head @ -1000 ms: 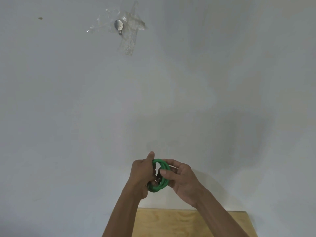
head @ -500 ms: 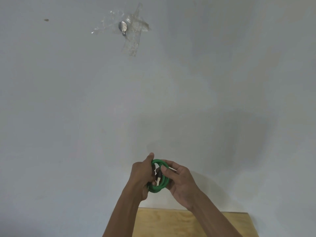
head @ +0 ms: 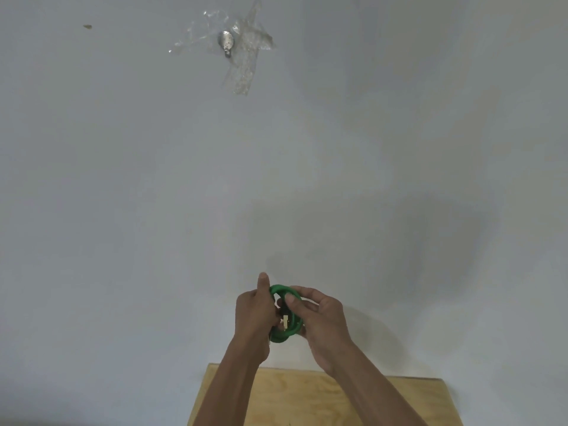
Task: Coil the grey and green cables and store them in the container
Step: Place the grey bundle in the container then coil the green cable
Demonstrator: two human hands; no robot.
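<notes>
Two hands meet at about six o'clock in the view, raised in front of a pale wall (head: 123, 210), with the green cable (head: 284, 335) wound into a small coil between them. The left hand (head: 253, 318) has its fingers curled round the coil's left side, thumb sticking up. The right hand (head: 319, 321) pinches the coil's right side, thumb across the front. A small pale plug end (head: 285, 321) shows inside the loop.

The likely trouble is the coil springing open. If either hand loosens before the plug end is tucked or wrapped, the turns could unwind and drop. The coil is tight, so it probably pushes back against the fingers.

Neither the grey cable nor the container is in view, so I cannot tell how far the coil must travel.

A wooden table (head: 307, 401) lies below the forearms at six o'clock, its far edge against the wall. There is open air above and to both sides of the hands. At eleven o'clock, well apart, a metal piece (head: 226, 41) is taped to the wall.
</notes>
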